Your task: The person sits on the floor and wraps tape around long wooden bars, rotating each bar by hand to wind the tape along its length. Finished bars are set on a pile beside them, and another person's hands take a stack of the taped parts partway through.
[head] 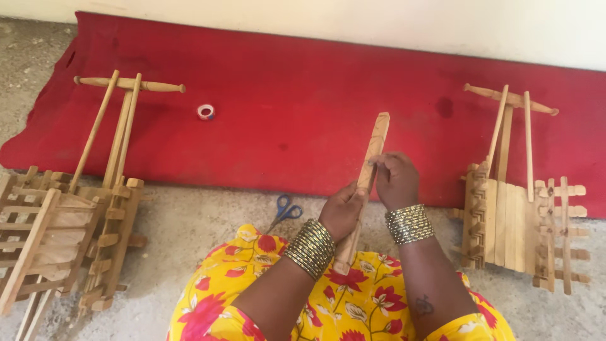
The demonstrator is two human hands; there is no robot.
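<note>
Both hands on one wooden stick [374,146]: left hand [342,211] wrapped around its middle, fingers closed on it; right hand [396,180] pinching it just above, fingertips together on the wood. Stick runs upward and slightly right from the lap, top end over the red mat [284,101], bottom end resting near the yellow floral dress [353,303]. Part of the shaft is hidden under the left palm. Carving or notches on the upper part are hard to make out. Blue-handled scissors [285,211] lie just left of the left hand, blades partly hidden by the dress. Roll of tape [206,112] sits well up-left on the mat. Wooden frame assembly [69,215] far left, cut off by the picture edge. Second wooden assembly [521,215] right of the grip.
</note>
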